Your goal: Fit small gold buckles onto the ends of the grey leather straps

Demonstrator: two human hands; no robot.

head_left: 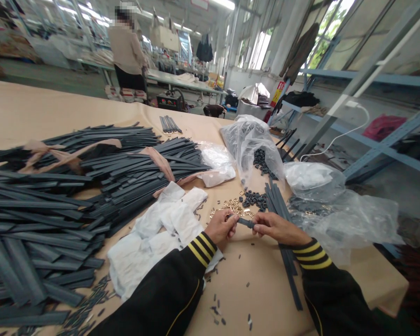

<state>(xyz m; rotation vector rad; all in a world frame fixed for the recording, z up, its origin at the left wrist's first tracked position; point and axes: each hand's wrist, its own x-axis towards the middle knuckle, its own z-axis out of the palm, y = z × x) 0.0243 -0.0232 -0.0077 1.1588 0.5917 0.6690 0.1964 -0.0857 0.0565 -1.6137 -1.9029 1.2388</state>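
Observation:
A dark strap (245, 223) with a small loop around it stretches between my two hands above the table. My left hand (221, 227) pinches its left end, and my right hand (279, 227) has its fingertips closed at the other end. Just beyond my hands lie a pile of gold-coloured buckles (234, 205) and a heap of small dark loops (255, 199). Several long dark straps (278, 203) run beside and under my right wrist. Left of my left hand, a crumpled white cloth (154, 252) has small dark scraps on it.
Large stacks of dark straps (35, 219) cover the left side, some bundled with a tan tie (161, 164). Clear plastic bags (247, 135) stand at the back right. Small scraps dot the tan table (231, 284). Blue shelving (371, 79) is at right; a person (128, 51) stands farther off.

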